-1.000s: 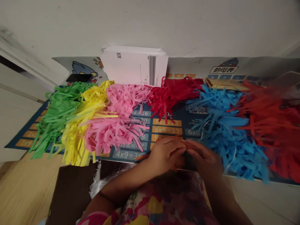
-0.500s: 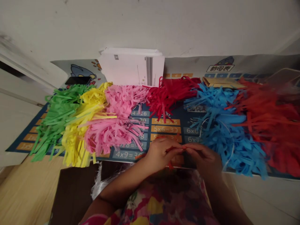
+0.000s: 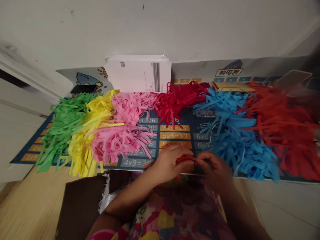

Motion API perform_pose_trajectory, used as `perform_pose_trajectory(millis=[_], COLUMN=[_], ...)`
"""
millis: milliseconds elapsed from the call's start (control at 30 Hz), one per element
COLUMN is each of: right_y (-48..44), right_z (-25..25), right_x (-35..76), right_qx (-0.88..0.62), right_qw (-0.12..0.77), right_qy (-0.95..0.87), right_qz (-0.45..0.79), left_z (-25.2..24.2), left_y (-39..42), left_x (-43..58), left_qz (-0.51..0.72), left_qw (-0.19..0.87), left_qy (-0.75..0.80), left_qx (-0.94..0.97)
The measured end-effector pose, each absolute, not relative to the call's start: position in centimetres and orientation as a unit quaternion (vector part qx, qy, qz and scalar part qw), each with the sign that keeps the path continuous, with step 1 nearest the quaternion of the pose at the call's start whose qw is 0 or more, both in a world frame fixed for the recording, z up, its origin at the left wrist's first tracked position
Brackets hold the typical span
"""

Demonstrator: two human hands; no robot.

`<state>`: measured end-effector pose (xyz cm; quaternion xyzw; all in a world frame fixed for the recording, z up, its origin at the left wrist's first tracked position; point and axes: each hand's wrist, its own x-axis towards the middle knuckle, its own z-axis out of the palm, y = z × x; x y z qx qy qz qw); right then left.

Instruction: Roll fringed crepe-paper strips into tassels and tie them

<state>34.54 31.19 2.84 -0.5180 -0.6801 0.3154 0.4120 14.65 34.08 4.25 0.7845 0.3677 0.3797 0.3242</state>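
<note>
At the near edge of the table, my left hand is closed around a red-orange paper tassel. A twisted red band of it shows between thumb and fingers, and loose strips poke out behind the hand. My right hand pinches the band's right end with thumb and forefinger, the two hands almost touching. Much of the tassel is hidden by the left hand. Just right of my right hand lie blue paper tassels with a loop of white string on top.
Green, yellow and pink tassels lie leftward; dark red ones lie behind. Orange-red tassels spread at right. A white box leans on the wall. A black phone and brown envelope lie at the back.
My fingertips met over a hidden strip before; now the twisted red band shows across my left fingers, with my right fingers at its end. The view has shifted slightly.
</note>
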Motion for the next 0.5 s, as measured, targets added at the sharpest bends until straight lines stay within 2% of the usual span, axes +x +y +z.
perform_pose_trajectory(millis=[133, 300, 500], right_y=[31.2, 31.6, 32.2], right_z=[2.7, 2.3, 2.4], right_x=[34.2, 34.4, 33.9], right_qx=[-0.502, -0.51, -0.485], right_qw=[0.406, 0.439, 0.443], right_qy=[-0.696, -0.682, -0.707], right_qz=[0.314, 0.287, 0.261], left_z=[4.6, 4.4, 3.4], left_y=[34.1, 34.4, 35.0], left_x=[14.8, 14.6, 14.6], left_qz=[0.381, 0.41, 0.47], left_qw=[0.328, 0.334, 0.231], left_qy=[0.331, 0.364, 0.308], left_qx=[0.799, 0.766, 0.794])
